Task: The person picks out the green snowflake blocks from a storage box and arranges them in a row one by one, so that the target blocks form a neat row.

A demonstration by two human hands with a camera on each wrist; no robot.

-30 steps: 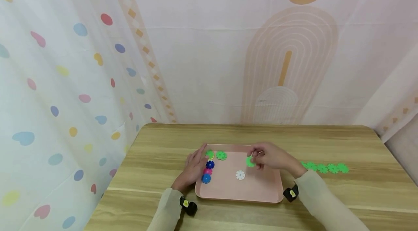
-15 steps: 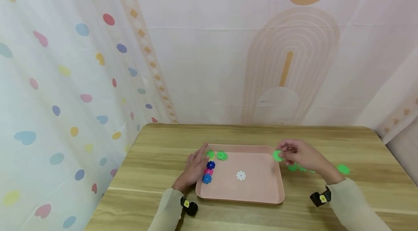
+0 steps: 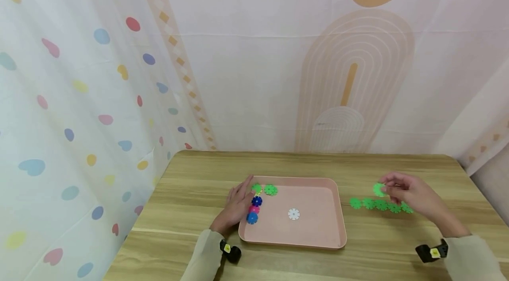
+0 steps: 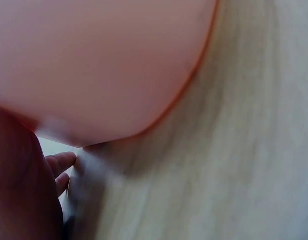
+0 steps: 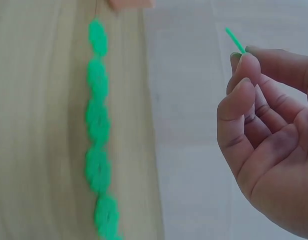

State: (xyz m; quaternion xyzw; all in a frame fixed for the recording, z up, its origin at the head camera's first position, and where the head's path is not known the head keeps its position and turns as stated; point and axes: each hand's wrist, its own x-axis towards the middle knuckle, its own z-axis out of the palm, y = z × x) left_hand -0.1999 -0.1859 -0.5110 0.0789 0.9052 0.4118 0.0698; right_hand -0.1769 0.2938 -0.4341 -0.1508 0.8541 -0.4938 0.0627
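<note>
1. Head view, right of frame: right hand has a narrow grip, thumb and fingers pinching one green disc by its edge. Disc sits just above the row of green discs in frame. At least five in that row, lying on the surface, right end partly behind the hand. Can't tell if they're joined.
2. Head view, lower centre: left hand rests on the left edge of the pink tray, fingers extended, grip relaxed. In the tray: white disc near the middle; dark blue disc, pink disc and lighter blue disc down the left side; more green discs upper left. Patterned cloth behind.
3. Left wrist view: tray fills upper left, blurred. Left hand dark at lower left; can't tell its grip from here.
4. Right wrist view: pinched disc upper right, edge-on, clear of the surface. Row runs down left of centre.
</note>
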